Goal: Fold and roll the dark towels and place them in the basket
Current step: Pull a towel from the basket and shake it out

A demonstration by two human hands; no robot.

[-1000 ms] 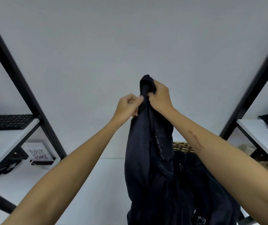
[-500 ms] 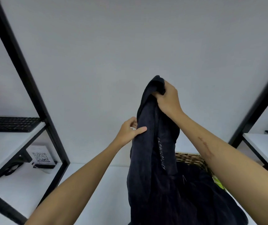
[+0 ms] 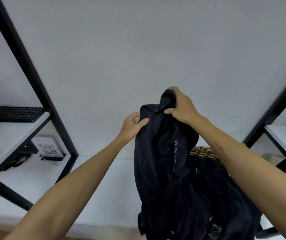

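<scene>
Here I see the right hand (image 3: 182, 106) gripping the dark towel (image 3: 163, 163) by its bunched top, the left hand (image 3: 132, 126) pinching its edge just below. The towel hangs from both grips, the basket (image 3: 205, 152) behind it.

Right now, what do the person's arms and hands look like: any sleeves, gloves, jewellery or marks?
Both forearms are bare as far as the picture shows, with no sleeve in view. The left hand and the right hand wear no gloves, and no ring, watch or bracelet shows. The right forearm carries a thin reddish streak running along it, like a scratch. I see no other markings.
</scene>
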